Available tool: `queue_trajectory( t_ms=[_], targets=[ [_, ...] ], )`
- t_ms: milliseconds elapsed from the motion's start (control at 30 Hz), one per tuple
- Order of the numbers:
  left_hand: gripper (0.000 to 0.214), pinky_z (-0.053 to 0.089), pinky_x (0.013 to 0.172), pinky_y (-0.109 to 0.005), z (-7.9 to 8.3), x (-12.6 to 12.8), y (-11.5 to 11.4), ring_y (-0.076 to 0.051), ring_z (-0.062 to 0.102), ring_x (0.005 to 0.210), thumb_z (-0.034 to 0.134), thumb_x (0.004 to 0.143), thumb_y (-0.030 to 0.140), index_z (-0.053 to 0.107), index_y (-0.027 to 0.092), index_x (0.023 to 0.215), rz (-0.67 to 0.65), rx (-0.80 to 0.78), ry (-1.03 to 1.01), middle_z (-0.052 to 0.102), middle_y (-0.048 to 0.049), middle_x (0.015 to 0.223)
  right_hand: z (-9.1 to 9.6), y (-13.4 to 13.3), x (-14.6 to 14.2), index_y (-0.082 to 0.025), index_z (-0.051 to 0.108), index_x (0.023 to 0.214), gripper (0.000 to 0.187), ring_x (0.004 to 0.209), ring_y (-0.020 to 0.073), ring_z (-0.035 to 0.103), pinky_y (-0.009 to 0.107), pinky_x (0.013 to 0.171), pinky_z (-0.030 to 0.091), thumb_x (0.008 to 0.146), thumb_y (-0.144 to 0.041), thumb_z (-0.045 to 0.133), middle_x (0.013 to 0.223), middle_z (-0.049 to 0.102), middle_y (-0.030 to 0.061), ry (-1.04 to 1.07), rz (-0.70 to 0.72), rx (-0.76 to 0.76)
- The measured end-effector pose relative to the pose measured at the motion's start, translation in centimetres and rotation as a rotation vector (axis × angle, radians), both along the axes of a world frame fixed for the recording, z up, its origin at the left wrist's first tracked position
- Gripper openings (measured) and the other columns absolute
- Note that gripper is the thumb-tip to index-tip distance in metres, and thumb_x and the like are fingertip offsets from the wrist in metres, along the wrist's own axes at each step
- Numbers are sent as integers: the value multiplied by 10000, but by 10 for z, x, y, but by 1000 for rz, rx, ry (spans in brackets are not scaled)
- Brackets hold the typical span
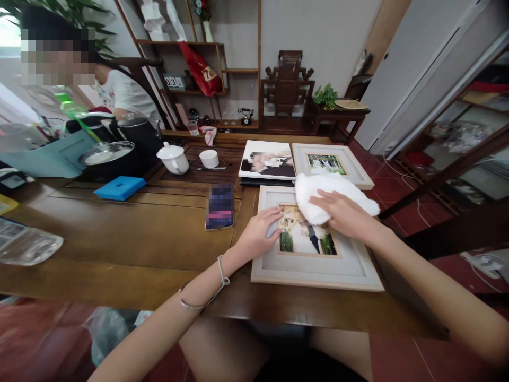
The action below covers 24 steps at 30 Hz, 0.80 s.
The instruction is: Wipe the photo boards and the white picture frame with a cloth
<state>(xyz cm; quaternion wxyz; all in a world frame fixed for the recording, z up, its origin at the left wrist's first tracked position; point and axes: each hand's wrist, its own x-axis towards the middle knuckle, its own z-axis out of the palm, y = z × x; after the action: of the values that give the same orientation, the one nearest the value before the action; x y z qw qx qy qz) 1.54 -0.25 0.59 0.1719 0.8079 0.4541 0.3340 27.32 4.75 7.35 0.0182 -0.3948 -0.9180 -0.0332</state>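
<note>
A light wooden picture frame [274, 268] with a wide pale mat and a small photo lies face up on the table before me. My left hand [262, 231] rests flat on its left side, fingers stretched out to the photo's upper left corner. On the frame's upper right part, my right hand [342, 212] holds a fluffy white cloth [314, 193], thumb and fingers over it. The cloth covers the photo's upper right corner and overlaps the edge of a second picture frame [360, 167] behind. Left of that one lies a stacked photo panel [264, 148].
On the wooden table [159, 249] lie a phone [220, 207] and a blue box [120, 188]. Farther back stand a white lidded cup [173, 159], a small white bowl [209, 158] and a glass-lidded pot [107, 156]. Another person [131, 90] sits at the far left.
</note>
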Motion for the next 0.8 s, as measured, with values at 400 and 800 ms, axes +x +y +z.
queue_trajectory(
  t_ms=[400,800],
  targets=[
    [278,502,1034,-417,11,1,-8,-229,637,1189,342,1016,278,594,193,1093,67,-114,-244,677,-113,1264,-6,-121,-73,35,434,1425,719,1406,436,337,555,1133,344,711,-24,492,1482,456,259,-22,155,-114],
    [282,434,1121,-450,12,2,-7,-237,589,1265,372,999,253,632,191,1087,34,-65,-179,686,-104,1248,4,-117,50,-182,536,1392,781,1287,323,544,479,985,525,654,36,408,1340,636,116,-13,-118,-18]
  ],
)
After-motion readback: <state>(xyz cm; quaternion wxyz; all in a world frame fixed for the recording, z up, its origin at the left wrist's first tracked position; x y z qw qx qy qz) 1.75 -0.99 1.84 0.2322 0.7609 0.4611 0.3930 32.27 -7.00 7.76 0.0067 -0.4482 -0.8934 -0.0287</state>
